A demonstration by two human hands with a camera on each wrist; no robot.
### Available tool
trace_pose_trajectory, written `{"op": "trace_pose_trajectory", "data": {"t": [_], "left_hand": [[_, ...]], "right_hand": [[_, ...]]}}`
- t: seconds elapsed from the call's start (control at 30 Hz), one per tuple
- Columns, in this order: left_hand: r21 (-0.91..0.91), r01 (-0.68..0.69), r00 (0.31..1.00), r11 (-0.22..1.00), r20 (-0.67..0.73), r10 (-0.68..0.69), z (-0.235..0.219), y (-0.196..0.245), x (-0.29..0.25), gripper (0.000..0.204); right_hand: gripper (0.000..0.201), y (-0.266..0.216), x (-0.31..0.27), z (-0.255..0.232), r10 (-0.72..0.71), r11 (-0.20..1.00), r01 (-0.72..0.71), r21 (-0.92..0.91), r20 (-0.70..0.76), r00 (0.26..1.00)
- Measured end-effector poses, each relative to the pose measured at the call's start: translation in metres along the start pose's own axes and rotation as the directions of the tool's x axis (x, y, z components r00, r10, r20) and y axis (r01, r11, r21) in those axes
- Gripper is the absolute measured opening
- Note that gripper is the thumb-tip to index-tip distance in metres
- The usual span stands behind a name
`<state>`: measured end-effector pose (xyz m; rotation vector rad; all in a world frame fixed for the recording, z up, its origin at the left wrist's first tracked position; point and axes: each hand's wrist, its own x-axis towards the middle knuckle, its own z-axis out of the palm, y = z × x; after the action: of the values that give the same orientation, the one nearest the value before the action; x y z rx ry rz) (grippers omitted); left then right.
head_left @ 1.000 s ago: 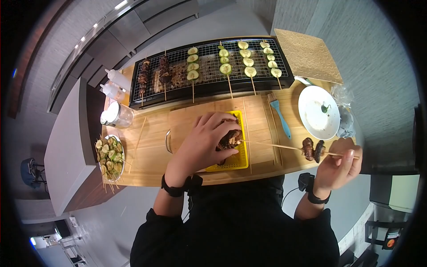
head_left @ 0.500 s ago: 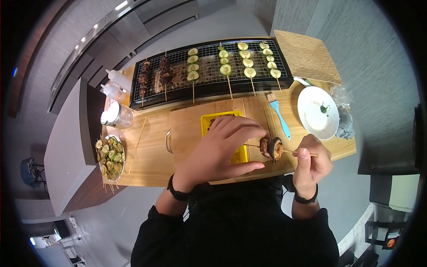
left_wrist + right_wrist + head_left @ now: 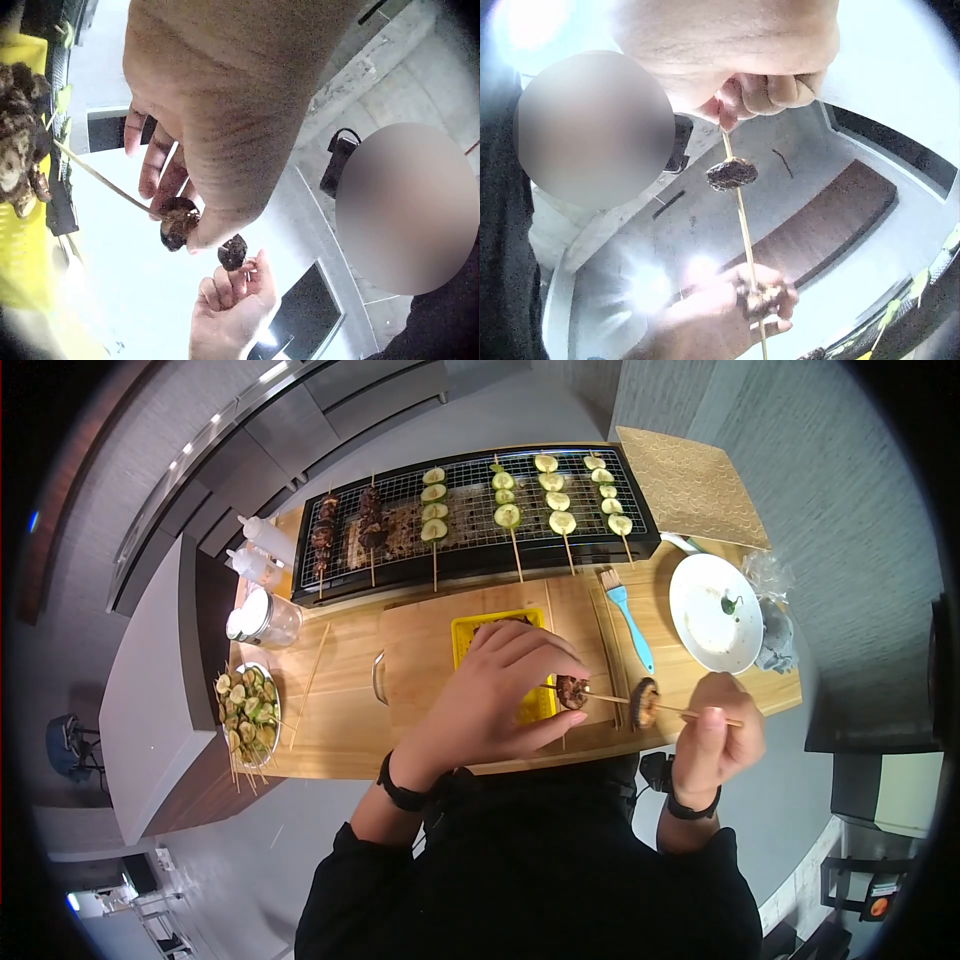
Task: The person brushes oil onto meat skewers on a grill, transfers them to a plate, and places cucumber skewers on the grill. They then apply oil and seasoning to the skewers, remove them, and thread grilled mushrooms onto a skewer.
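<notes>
My right hand point(image 3: 715, 745) grips the blunt end of a thin wooden skewer point(image 3: 605, 698), held level over the table's front edge. On it, close to the right fingers, sits a browned mushroom point(image 3: 646, 703) that neither hand touches. Further along the skewer, my left hand point(image 3: 490, 695) pinches a second dark mushroom point(image 3: 178, 223) between thumb and fingers. The skewer's tip sticks out past it in the left wrist view. Below the left hand is a yellow basket point(image 3: 457, 645), partly hidden by it, with a pile of dark mushrooms point(image 3: 16, 142) inside.
A black grill point(image 3: 470, 510) across the back carries cucumber skewers and two dark skewers. The basket stands on a wooden board point(image 3: 410, 650). A blue brush point(image 3: 632, 628) and white plate point(image 3: 690, 600) lie right; bottles, a jar point(image 3: 270, 618) and a plate of skewered slices point(image 3: 247, 710) stand left.
My right hand has come left with the skewer. My left hand has moved right from over the basket onto a mushroom, and the two mushrooms, side by side before, are now spread apart.
</notes>
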<state>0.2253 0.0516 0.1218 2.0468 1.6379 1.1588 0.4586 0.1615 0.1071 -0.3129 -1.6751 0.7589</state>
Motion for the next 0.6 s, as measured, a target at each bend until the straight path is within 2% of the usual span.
{"op": "trace_pose_trajectory", "data": {"t": [0.03,0.07,0.17,0.3,0.33,0.53,0.6], "left_hand": [[0.001,0.004,1.0,1.0,0.002,-0.004,0.0,-0.003,-0.001,0.034],[0.018,0.011,1.0,1.0,0.004,-0.012,0.0,-0.006,-0.002,0.033],[0.063,0.047,0.999,0.997,0.007,-0.048,-0.001,-0.018,-0.008,0.032],[0.132,0.11,0.994,0.985,0.005,-0.112,-0.004,-0.03,-0.013,0.032],[0.156,0.124,0.992,0.98,0.002,-0.126,-0.005,-0.033,-0.014,0.033],[0.235,0.118,0.992,0.965,0.021,-0.127,-0.006,-0.046,-0.021,0.037],[0.226,0.156,0.986,0.962,0.017,-0.164,-0.008,-0.043,-0.02,0.04]], "right_hand": [[0.02,0.0,0.0,-0.004,-0.007,1.0,0.007,0.008,-0.023,1.0],[0.028,-0.006,-0.001,-0.002,0.055,0.999,-0.054,0.004,-0.073,0.996],[0.025,-0.005,0.001,-0.016,0.078,0.994,-0.055,0.099,-0.247,0.966],[0.027,-0.002,0.01,-0.028,0.001,0.997,0.02,0.073,-0.268,0.963],[0.027,-0.004,0.012,-0.028,0.01,0.997,0.014,0.077,-0.296,0.955],[0.027,0.004,0.006,-0.027,0.037,0.998,-0.023,0.058,-0.259,0.965],[0.027,0.007,0.004,-0.025,0.067,0.995,-0.044,0.094,-0.25,0.966]]}}
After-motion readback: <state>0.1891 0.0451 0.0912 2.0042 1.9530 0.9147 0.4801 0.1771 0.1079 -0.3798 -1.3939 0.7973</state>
